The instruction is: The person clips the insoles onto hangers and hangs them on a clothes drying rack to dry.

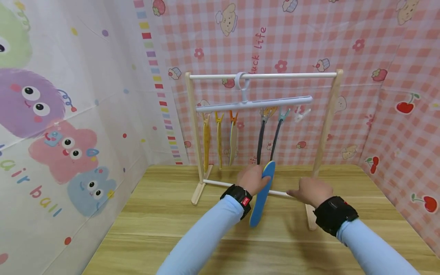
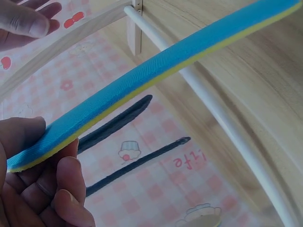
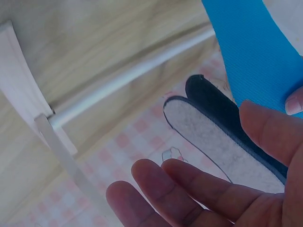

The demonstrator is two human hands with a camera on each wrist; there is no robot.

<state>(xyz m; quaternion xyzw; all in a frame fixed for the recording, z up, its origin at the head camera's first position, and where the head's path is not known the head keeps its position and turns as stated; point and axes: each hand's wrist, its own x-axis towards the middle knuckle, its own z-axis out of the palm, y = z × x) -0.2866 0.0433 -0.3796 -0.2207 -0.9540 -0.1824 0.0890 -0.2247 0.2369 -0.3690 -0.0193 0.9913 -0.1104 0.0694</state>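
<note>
Nearest: your two pale-blue sleeves, each with a black wrist strap, reach forward over the light wooden tabletop [image 1: 154,229].

Your left hand [image 1: 252,179] grips a flat blue insole with a yellow underside [image 1: 262,194]. In the left wrist view, the thumb lies on the blue face and the fingers [image 2: 66,189] curl beneath the yellow edge, pinching one end. The insole stands on edge, slanting from your hand down toward the table; its lower tip is close to the wood (contact cannot be told).

Your right hand [image 1: 311,191] sits just right of the insole, near the rack's low white crossbar [image 1: 220,184]. In the right wrist view its fingers [image 3: 189,189] are straight, loosely spread, holding nothing. Whether they touch the bar is hidden by the hand itself in the head view.

Behind: a small wooden-posted drying rack [image 1: 328,126] carries a white clip hanger [image 1: 254,103]. Two dark insoles [image 1: 266,141] hang from clips directly behind your left hand, their lower ends hidden. Three yellowish insoles [image 1: 220,141] hang further left, seen edge-on. One white clip [image 1: 302,114] at the right is hard to make out.

Farthest: a pink checked backdrop [image 1: 378,57].
</note>
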